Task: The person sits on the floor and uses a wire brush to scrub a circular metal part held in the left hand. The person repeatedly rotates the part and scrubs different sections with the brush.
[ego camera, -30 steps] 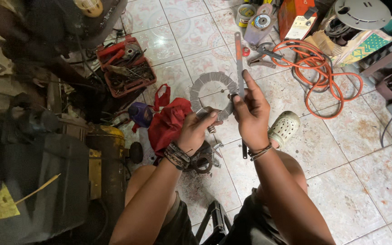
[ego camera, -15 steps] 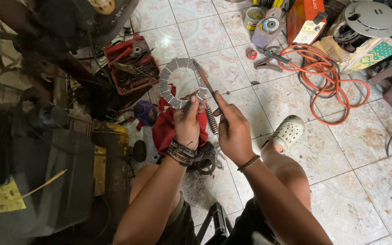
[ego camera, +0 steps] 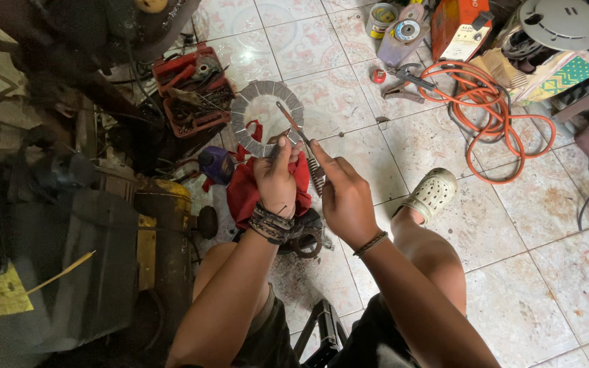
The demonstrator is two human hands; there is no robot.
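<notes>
My left hand point(ego camera: 275, 178) pinches the lower edge of a flat grey metal ring point(ego camera: 248, 102) with radial slots, holding it up over the floor. My right hand point(ego camera: 344, 197) grips a thin metal file point(ego camera: 289, 123) whose blade lies slanted across the ring's right side. Both wrists wear bracelets. Below the hands a red cloth point(ego camera: 245, 192) lies on the tiles, and a coil spring point(ego camera: 316, 174) shows between the two hands.
A red tray of tools point(ego camera: 192, 95) sits up left by dark machinery point(ego camera: 56, 225). An orange hose point(ego camera: 495, 116), pliers point(ego camera: 403, 85) and an orange machine point(ego camera: 459, 24) lie up right. My foot in a pale clog point(ego camera: 431, 194) rests on the tiled floor.
Both hands moved left with the ring. The file went from standing upright at the ring's right edge to lying slanted across the ring, and my right hand dropped lower.
</notes>
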